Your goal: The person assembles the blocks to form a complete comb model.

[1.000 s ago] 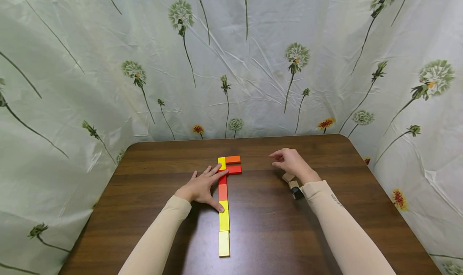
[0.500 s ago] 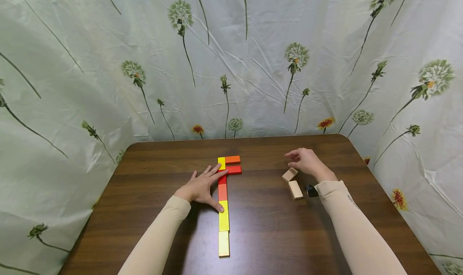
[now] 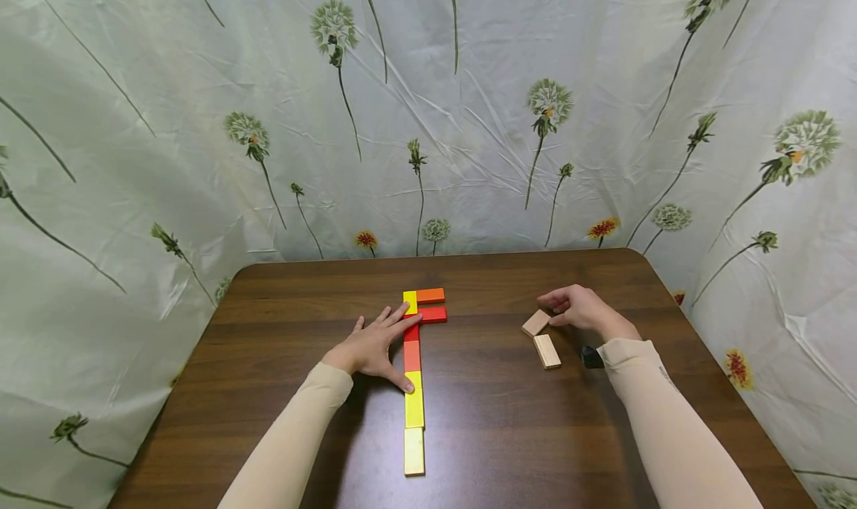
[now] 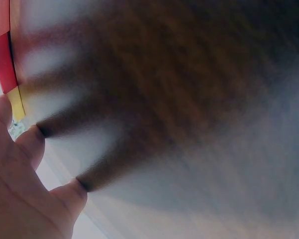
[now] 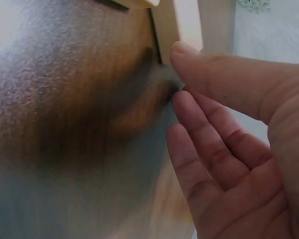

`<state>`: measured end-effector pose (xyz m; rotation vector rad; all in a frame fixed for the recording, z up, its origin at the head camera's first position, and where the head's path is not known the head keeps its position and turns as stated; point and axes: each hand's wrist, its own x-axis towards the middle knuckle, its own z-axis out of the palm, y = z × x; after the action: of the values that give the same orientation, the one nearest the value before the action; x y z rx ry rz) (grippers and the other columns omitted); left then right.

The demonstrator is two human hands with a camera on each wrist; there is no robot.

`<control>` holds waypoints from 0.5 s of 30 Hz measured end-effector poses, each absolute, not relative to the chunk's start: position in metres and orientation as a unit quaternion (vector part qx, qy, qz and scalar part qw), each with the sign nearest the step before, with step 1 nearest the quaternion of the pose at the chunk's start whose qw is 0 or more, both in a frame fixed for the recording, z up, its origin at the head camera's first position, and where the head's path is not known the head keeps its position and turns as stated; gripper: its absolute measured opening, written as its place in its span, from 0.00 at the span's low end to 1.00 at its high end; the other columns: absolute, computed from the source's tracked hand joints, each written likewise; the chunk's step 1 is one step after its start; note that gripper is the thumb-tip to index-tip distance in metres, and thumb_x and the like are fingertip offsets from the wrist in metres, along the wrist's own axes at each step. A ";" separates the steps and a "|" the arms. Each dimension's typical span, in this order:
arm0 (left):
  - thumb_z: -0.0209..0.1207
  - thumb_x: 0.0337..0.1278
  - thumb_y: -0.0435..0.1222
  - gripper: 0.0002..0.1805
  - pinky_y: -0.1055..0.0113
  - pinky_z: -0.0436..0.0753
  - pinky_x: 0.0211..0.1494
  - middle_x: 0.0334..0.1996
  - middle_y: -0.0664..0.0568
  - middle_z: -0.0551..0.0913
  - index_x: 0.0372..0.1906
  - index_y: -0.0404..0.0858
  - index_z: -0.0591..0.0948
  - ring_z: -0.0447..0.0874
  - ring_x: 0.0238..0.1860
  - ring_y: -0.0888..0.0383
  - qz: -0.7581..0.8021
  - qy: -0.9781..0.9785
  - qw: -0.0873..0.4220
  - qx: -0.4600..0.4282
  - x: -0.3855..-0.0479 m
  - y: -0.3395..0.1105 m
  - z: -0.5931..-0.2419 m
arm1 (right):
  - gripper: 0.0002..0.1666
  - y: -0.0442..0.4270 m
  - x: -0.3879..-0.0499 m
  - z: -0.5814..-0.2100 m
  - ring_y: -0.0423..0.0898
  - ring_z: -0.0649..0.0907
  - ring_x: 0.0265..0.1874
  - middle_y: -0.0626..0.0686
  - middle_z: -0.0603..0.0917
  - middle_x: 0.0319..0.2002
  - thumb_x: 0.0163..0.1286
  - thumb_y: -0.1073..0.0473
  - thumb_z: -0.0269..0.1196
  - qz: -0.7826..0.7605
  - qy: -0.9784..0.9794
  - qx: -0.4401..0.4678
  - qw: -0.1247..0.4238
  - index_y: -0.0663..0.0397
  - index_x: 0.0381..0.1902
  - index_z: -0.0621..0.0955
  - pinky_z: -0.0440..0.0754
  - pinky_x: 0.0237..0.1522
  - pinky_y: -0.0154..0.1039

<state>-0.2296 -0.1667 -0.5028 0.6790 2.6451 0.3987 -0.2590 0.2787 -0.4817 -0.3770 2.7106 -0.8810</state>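
A line of flat wooden blocks in yellow, red [image 3: 411, 333], coral [image 3: 411, 356] and pale yellow [image 3: 414, 452] runs toward the person. From its far part, an orange block [image 3: 431, 295] and a red block [image 3: 434, 315] stick out to the right. My left hand [image 3: 368, 349] lies spread along this line, forefinger and thumb touching blocks and covering parts of them. Two plain wooden blocks lie at the right, one slanted [image 3: 536, 323] and one nearer [image 3: 547, 351]. At the slanted block's right end is my right hand [image 3: 582, 308], thumb tip [image 5: 184, 49] against or very near it, fingers loosely extended.
Dark brown wooden table [image 3: 301, 293] with rounded far corners. A pale curtain [image 3: 482, 159] printed with dandelions hangs close behind it and along both sides. A small black device [image 3: 591, 357] sits under the right wrist.
My right hand has moved right and slightly nearer, uncovering the two plain blocks and coming to the slanted one's right end. My left hand and the coloured line have stayed put.
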 end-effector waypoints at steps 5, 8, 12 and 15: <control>0.81 0.33 0.70 0.73 0.19 0.41 0.81 0.91 0.57 0.40 0.88 0.63 0.55 0.40 0.90 0.38 0.144 0.941 0.188 0.242 -0.230 -0.168 -0.504 | 0.28 0.280 -0.258 -0.488 0.62 0.89 0.52 0.68 0.89 0.56 0.63 0.71 0.75 -0.316 0.929 -0.137 0.135 0.67 0.62 0.85 0.88 0.55 0.54; 0.81 0.32 0.70 0.73 0.19 0.41 0.81 0.91 0.58 0.40 0.88 0.63 0.54 0.40 0.90 0.38 0.146 0.941 0.188 0.242 -0.230 -0.168 -0.505 | 0.27 0.281 -0.257 -0.492 0.60 0.89 0.51 0.69 0.89 0.56 0.63 0.72 0.75 -0.334 0.921 -0.146 0.133 0.69 0.61 0.85 0.88 0.53 0.47; 0.81 0.33 0.70 0.73 0.19 0.41 0.81 0.91 0.57 0.40 0.88 0.63 0.54 0.39 0.90 0.38 0.148 0.940 0.190 0.242 -0.230 -0.169 -0.506 | 0.27 0.285 -0.258 -0.499 0.53 0.87 0.48 0.70 0.89 0.56 0.63 0.71 0.75 -0.365 0.908 -0.158 0.130 0.71 0.61 0.85 0.83 0.47 0.32; 0.81 0.33 0.70 0.73 0.19 0.41 0.81 0.91 0.57 0.40 0.88 0.63 0.54 0.39 0.90 0.38 0.151 0.939 0.190 0.242 -0.230 -0.169 -0.505 | 0.27 0.286 -0.258 -0.502 0.47 0.85 0.45 0.70 0.89 0.55 0.63 0.72 0.75 -0.381 0.901 -0.159 0.131 0.72 0.60 0.84 0.80 0.44 0.27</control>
<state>-0.2302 -0.1689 -0.5052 0.6813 2.6406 0.4251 -0.2578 0.2862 -0.5020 -0.4625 2.6175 -1.1069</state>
